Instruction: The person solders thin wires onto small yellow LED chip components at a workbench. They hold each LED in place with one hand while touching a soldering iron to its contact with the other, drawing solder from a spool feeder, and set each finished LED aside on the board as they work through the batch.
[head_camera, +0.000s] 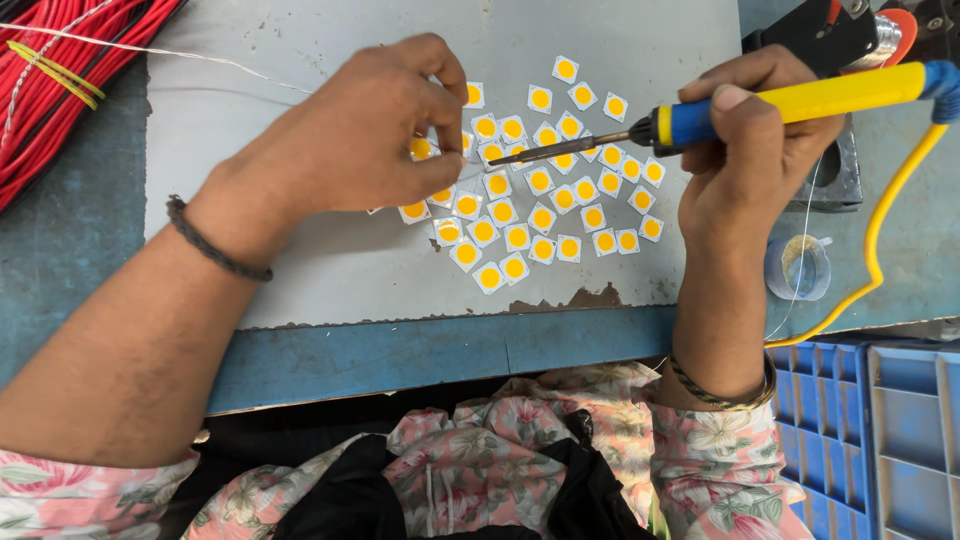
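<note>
The right hand is wrapped tight around a yellow-and-blue-handled soldering iron, its dark metal tip over a cluster of small white square chips with round yellow centres lying on a grey sheet. The left hand pinches one chip at the cluster's left edge, beside thin silver solder wire.

Soldering iron: glossy yellow and blue plastic handle, dull dark metal tip. Small square white chips with yellow discs: smooth, faintly shiny. Grey mat on the counter: matt, scuffed, front edge chipped. Blue counter: worn, rough paint. Red wires, far-left corner: glossy plastic insulation. Blue crates: matt moulded plastic.
</note>
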